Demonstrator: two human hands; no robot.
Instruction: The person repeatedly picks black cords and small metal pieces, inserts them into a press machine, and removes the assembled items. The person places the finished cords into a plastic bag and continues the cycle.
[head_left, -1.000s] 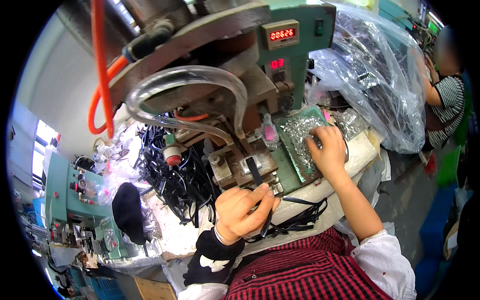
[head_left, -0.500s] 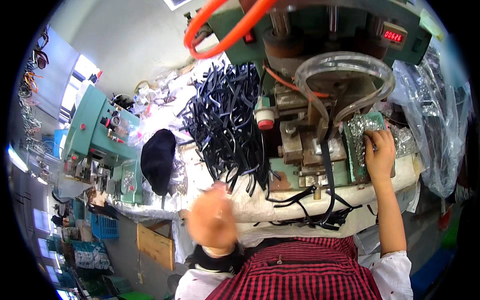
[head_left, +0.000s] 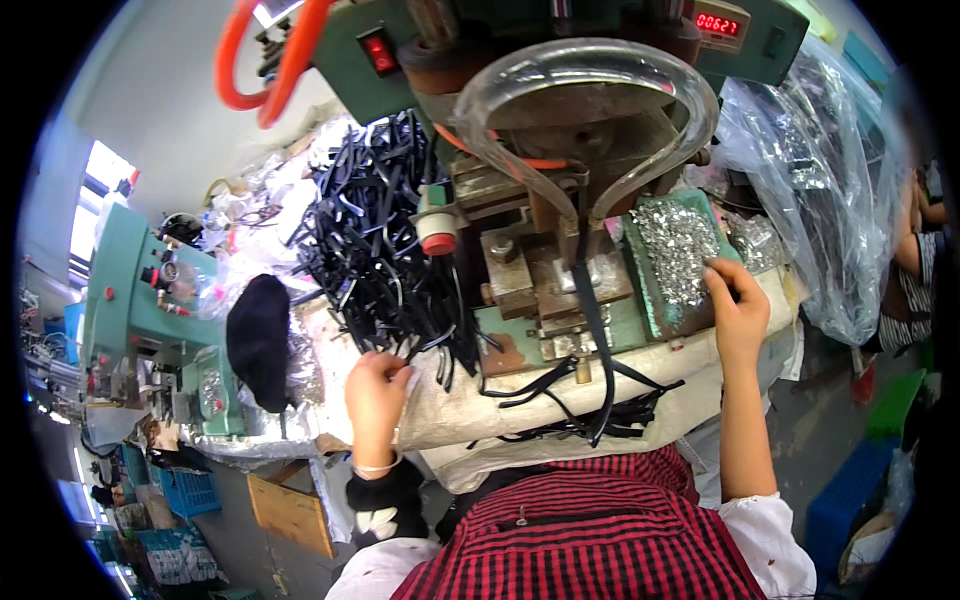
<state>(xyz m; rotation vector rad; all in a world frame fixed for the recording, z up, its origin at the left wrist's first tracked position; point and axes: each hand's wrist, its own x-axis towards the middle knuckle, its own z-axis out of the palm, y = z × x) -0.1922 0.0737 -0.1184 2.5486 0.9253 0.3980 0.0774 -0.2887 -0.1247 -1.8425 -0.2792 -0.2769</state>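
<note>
My left hand (head_left: 377,400) is at the near edge of a heap of black straps (head_left: 385,225), its thumb and fingers pinched on a strap end. Over the near right corner of a green tray (head_left: 640,290) of small shiny metal pieces (head_left: 678,250) is my right hand (head_left: 740,305). Its thumb and forefinger are closed together; whatever is between them is too small to make out. Between the hands stands a green press (head_left: 590,150). One black strap (head_left: 597,350) runs from under its tool and hangs down over the table's front edge.
Several black straps (head_left: 620,415) lie along the front edge. A red-capped push button (head_left: 437,240) sits left of the tool, and a clear hose (head_left: 590,60) loops above. A second green machine (head_left: 140,300) and a black cloth-like item (head_left: 258,340) are leftward. Plastic sheeting (head_left: 810,190) hangs right.
My left hand has gone from a blur near my body to the strap heap. My right hand has drawn back from inside the tray to its near edge. The view has shifted right.
</note>
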